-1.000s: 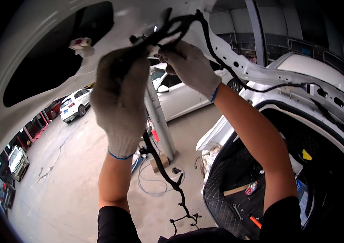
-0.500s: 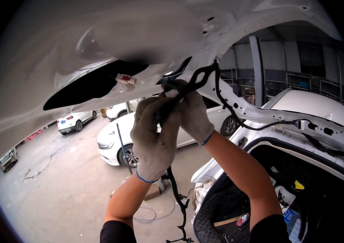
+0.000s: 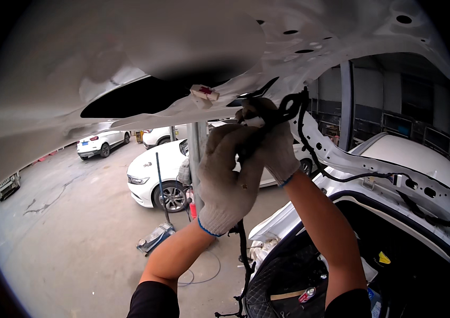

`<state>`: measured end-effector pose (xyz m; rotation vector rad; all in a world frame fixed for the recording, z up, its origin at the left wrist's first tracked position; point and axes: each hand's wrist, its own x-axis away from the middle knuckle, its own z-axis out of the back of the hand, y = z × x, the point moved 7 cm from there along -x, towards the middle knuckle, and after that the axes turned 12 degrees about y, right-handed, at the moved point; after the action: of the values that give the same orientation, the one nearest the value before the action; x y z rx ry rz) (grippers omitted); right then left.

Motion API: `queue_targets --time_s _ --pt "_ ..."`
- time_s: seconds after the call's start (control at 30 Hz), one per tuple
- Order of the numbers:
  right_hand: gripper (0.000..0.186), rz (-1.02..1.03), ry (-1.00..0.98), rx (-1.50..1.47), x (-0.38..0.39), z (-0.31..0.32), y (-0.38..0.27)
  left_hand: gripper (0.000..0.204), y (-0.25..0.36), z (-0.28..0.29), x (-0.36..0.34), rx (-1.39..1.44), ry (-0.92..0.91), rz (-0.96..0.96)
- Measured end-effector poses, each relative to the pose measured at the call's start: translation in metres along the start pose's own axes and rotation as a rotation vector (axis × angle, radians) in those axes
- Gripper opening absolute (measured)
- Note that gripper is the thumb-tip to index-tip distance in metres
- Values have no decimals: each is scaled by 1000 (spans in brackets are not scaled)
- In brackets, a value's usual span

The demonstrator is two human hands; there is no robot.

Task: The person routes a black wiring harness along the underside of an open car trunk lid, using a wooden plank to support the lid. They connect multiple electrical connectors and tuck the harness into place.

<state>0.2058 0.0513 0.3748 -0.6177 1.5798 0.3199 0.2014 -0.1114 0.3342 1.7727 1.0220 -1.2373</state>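
A raised white car panel (image 3: pixel 336 58) with holes spreads overhead. Just beneath it, my left hand (image 3: pixel 230 183), in a pale knit glove with a blue cuff edge, is closed around a black taped wiring harness (image 3: pixel 292 107). My right hand (image 3: pixel 280 151), gloved the same way, grips the bundle slightly farther up and to the right; its fingertips are partly hidden behind the harness. From the bundle, one branch loops up to the panel's right edge and another hangs below my left hand. A beige block with a red mark (image 3: pixel 205 93) sits at the panel's dark opening (image 3: pixel 129 100).
At lower right lies the open trunk (image 3: pixel 299 265), holding a small spray can (image 3: pixel 307 294) and a yellow scrap (image 3: pixel 384 257). A floor jack (image 3: pixel 156 237) with an upright handle stands left of my arms. Behind are a white car (image 3: pixel 145 177) and a grey post (image 3: pixel 197 159).
The view has shifted, so the panel opening and my hands appear farther right. The floor jack and grey post now show more fully. Both hands still grip the harness.
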Motion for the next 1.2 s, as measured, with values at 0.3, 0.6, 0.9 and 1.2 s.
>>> queue_targets --time_s 0.3,0.6,0.9,1.2 --pt "19 80 -45 194 2 11 -25 23 -6 4 -9 39 103 -7" --pt "32 125 -28 459 15 37 -47 24 -3 5 -8 65 134 -9" --pt "33 228 238 397 -5 80 -34 27 -5 6 -6 143 179 112" --pt "31 270 199 421 -21 77 -34 27 4 11 -2 146 169 83"
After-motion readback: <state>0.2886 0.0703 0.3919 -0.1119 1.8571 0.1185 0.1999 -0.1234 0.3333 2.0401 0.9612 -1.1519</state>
